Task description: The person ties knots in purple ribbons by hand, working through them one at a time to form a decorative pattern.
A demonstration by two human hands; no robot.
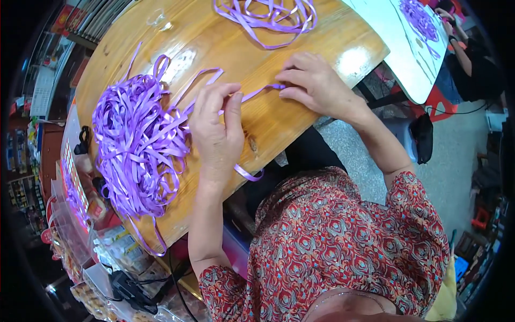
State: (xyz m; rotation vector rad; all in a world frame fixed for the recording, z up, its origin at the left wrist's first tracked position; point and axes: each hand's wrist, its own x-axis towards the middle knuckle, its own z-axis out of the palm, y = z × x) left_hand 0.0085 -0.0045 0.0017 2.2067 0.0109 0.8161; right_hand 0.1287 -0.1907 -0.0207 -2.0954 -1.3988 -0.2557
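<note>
A narrow, shiny purple ribbon [256,93] runs between my two hands above the wooden table. My right hand [316,83] pinches its far end between thumb and fingers, where a small bunched or knotted bit shows. The fingers of my left hand [217,129] are curled in, with thumb and forefinger closed at the ribbon; the exact grip is partly hidden. A loose tail of ribbon [248,174] hangs past the table's near edge. Left of my left hand lies a big tangled heap of the same ribbon [137,142], with strands trailing toward that hand.
Looser coils of purple ribbon [268,19] lie at the far side of the wooden table [225,53]. On a white table [399,53] at the far right is another ribbon pile [419,20], beside another person's hands [448,19]. Packed goods [118,249] crowd the left side.
</note>
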